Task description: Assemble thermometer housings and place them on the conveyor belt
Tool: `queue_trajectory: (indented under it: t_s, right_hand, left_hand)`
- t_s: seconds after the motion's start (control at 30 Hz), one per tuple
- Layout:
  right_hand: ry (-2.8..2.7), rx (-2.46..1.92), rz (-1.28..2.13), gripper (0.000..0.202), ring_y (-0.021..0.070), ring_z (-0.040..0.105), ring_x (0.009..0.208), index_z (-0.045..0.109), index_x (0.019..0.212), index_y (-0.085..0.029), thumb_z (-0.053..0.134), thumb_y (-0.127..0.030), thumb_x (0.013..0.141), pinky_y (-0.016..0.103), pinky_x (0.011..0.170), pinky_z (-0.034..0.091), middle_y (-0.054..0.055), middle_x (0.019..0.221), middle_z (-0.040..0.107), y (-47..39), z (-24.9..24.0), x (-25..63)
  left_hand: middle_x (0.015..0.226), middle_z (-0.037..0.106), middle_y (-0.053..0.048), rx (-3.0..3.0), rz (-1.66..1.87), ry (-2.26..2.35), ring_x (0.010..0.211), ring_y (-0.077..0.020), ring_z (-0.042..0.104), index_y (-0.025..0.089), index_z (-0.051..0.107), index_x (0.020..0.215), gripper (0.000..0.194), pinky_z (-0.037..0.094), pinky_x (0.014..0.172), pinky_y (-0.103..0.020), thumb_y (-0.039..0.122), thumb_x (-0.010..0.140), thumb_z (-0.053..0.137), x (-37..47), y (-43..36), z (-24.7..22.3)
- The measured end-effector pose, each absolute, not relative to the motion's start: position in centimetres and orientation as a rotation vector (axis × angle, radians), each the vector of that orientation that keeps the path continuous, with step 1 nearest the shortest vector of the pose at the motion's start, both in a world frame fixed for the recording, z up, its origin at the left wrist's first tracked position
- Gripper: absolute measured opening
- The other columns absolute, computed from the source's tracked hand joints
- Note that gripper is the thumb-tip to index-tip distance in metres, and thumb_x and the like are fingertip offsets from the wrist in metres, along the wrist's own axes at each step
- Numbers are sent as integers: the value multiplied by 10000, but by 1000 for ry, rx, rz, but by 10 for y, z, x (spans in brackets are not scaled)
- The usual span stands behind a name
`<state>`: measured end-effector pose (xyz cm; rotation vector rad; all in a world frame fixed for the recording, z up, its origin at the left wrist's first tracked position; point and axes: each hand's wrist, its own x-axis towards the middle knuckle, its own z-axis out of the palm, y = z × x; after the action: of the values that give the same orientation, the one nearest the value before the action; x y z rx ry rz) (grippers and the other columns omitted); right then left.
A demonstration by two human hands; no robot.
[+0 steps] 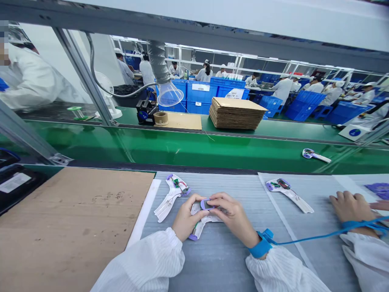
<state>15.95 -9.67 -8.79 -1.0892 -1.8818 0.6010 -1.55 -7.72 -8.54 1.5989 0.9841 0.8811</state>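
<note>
Nearest are two white sleeves, the right one ending in a blue wrist strap [260, 247]. The left hand [190, 215] is bent, its thumb and fingers nearly closed around the left end of a small screen [206, 204] with a purple rim. The right hand [229, 209] curls over from the other side, fingertips and thumb closed on the screen's right end. The screen is held at the head of a white casing [201, 230], which is partly hidden by the hands; whether the two are joined cannot be told. All this is low over the counter [209, 267], which is covered with a pale sheet.

Brown cardboard [69, 219] lies to the left. Just beyond the left hand sits an open white shell [166, 205] with wires and a green board; a similar handle [291, 196] lies farther right. At the right edge, a co-worker's hand [352, 207], also strapped in blue, rests near the counter.

Past the counter's dark edge runs a green belt [212, 148], carrying one more white piece [316, 155]. On the ledge behind are a tape roll [161, 118] and a stack of cardboard sheets [238, 113]. A clear funnel [170, 94] hangs above. Farther off stand blue bins [197, 92] and people in white coats.
</note>
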Motion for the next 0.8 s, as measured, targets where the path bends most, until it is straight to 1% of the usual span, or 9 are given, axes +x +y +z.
queue_trajectory:
  t_s: [0.13, 0.23, 0.37, 0.47, 0.57, 0.67, 0.8]
  right_hand:
    - [-1884, -1108, 626, 238, 179, 595, 864, 600, 1073, -252, 554, -198, 846, 307, 737, 506, 60, 987, 602, -97, -85, 159]
    - [-1881, -1093, 621, 209, 191, 592, 912, 628, 1028, -256, 553, -191, 843, 309, 756, 503, 61, 1000, 600, -97, -86, 159]
    - [-1860, -1095, 641, 171, 187, 604, 862, 647, 969, -236, 560, -176, 835, 293, 703, 510, 67, 990, 604, -97, -86, 160]
    - [-1866, -1111, 650, 229, 178, 601, 808, 617, 1043, -249, 559, -177, 834, 299, 688, 513, 64, 976, 606, -97, -85, 159]
    - [-1894, -1105, 633, 277, 182, 598, 848, 601, 1091, -263, 547, -165, 838, 304, 715, 514, 62, 989, 603, -96, -86, 160]
    - [-1894, -1095, 630, 241, 190, 598, 906, 632, 1040, -261, 547, -162, 837, 301, 738, 514, 61, 1004, 606, -96, -88, 160]
    - [-1880, -1088, 620, 205, 190, 605, 891, 643, 1007, -251, 553, -177, 838, 300, 724, 515, 64, 998, 613, -96, -87, 160]
  left_hand:
    - [918, 595, -6, 1603, 896, 980, 942, -196, 544, 196, 549, 933, 199, 385, 861, -280, 247, 746, 595, -15, -77, -85]
    - [928, 602, -8, 1610, 892, 990, 949, -198, 545, 198, 552, 935, 204, 383, 867, -282, 238, 740, 597, -15, -77, -85]
    - [940, 605, -10, 1609, 886, 983, 960, -199, 544, 197, 554, 939, 205, 378, 872, -286, 224, 740, 593, -16, -78, -84]
    - [926, 599, -12, 1604, 889, 986, 946, -200, 543, 195, 555, 930, 196, 383, 861, -288, 228, 740, 592, -16, -78, -84]
    - [917, 595, -7, 1600, 901, 975, 945, -196, 543, 192, 553, 918, 184, 382, 862, -286, 216, 740, 593, -16, -77, -83]
    - [928, 596, -6, 1602, 897, 970, 959, -193, 543, 190, 551, 925, 193, 377, 873, -282, 201, 738, 594, -15, -77, -83]
    - [924, 597, -7, 1605, 882, 985, 947, -193, 546, 190, 551, 930, 193, 382, 869, -283, 215, 743, 592, -15, -77, -83]
